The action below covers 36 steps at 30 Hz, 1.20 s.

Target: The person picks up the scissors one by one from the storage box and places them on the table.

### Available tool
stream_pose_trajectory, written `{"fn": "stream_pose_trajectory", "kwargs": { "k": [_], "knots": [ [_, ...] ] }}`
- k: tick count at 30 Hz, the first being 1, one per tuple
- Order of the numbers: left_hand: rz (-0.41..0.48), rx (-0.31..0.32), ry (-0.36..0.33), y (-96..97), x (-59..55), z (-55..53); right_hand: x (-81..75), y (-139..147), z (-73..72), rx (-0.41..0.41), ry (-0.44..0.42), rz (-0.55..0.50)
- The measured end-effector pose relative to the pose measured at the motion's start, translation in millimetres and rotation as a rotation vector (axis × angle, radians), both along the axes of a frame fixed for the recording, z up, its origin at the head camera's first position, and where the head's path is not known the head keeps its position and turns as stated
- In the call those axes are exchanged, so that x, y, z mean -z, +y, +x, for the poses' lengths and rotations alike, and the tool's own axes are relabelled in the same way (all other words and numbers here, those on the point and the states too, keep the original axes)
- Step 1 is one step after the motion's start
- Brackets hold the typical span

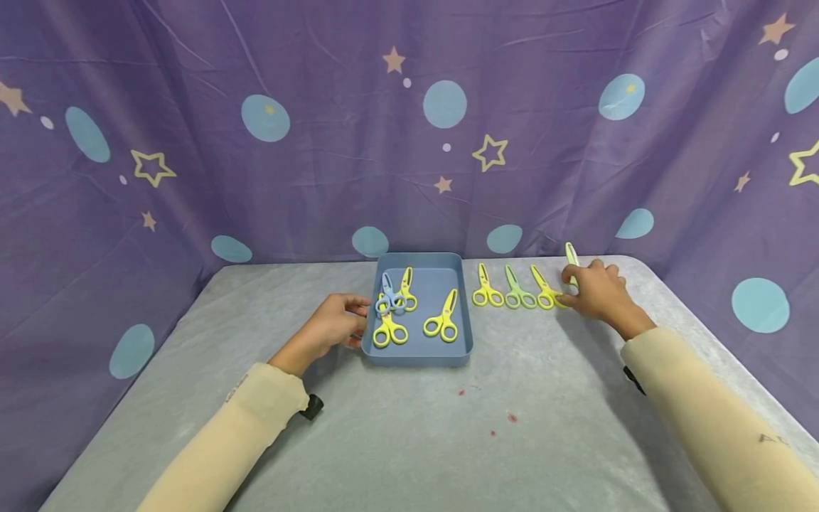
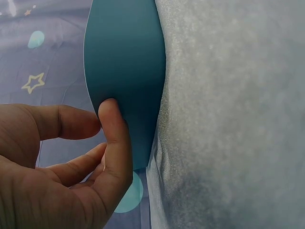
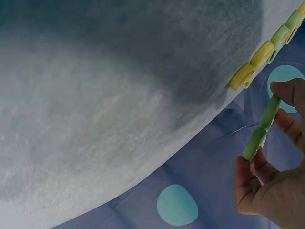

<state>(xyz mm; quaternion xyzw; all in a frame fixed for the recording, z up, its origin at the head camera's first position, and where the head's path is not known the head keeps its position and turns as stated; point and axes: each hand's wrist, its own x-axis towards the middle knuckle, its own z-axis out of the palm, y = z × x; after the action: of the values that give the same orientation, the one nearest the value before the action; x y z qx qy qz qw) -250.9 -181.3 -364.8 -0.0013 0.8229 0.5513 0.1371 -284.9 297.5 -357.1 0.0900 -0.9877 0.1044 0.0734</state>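
A blue-grey tray [image 1: 416, 360] lies on the table, holding several yellow scissors [image 1: 441, 326] and blue scissors [image 1: 389, 302] that overlap the yellow ones at its left. My left hand [image 1: 333, 321] is at the tray's left side, fingers loosely bent. In the left wrist view a fingertip [image 2: 110, 107] rests against the tray's outer wall [image 2: 128, 62]. My right hand [image 1: 598, 290], at the far right, pinches light green scissors [image 3: 261, 131] by the handle loops between thumb and fingers. Their blade end [image 1: 571, 252] points away toward the curtain.
Right of the tray, yellow scissors [image 1: 488, 295], green scissors [image 1: 520, 296] and more yellow scissors [image 1: 547, 295] stand in a row, blades pointing away. A purple patterned curtain [image 1: 358, 178] hangs behind the table [image 1: 409, 441], which has small red spots [image 1: 512, 417].
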Motion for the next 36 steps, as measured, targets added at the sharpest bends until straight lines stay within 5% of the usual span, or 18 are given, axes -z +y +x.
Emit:
{"fn": "stream_pose_trajectory", "kwargs": {
  "k": [19,36],
  "knots": [
    [0.004,-0.015,-0.014,0.9,1.0,-0.7,10.9,22,-14.3,-0.053,-0.11,0.019],
    [-0.007,-0.03,-0.018,1.7,1.0,-2.4,12.7,31,-20.1,-0.173,-0.1,0.04]
  ]
}}
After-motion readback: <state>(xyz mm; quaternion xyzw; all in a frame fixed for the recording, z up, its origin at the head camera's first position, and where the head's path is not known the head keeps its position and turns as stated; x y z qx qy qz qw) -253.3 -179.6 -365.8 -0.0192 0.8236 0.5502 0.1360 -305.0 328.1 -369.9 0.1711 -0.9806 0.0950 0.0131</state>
